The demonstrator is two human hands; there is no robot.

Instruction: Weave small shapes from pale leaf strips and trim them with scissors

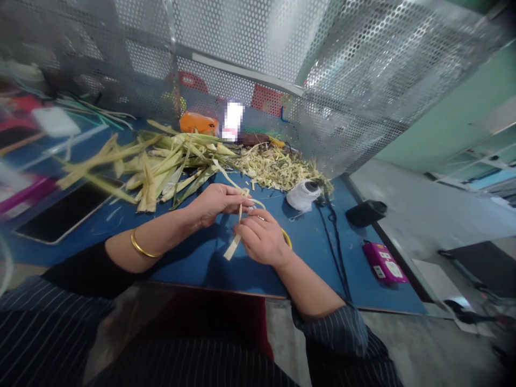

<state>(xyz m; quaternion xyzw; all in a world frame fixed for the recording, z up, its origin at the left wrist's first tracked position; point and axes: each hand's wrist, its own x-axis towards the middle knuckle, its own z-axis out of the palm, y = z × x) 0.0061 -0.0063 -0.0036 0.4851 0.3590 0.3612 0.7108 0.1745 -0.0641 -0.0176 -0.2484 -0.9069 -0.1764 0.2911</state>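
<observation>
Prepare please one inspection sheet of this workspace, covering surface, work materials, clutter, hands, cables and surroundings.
Surface: blue table, partly covered.
Work materials: pale strip, bent, between the hands; leaf pile beyond them; shreds heaped to its right.
Clutter: white thread spool by the shreds; purple pack near the right edge; dark-screened device at left.
Hands: left hand and right hand both grip the pale strip.
Cables: black cords lie right of the spool; whether electrical, cannot tell.
Surroundings: perforated screen behind the table; far left blurred.
</observation>
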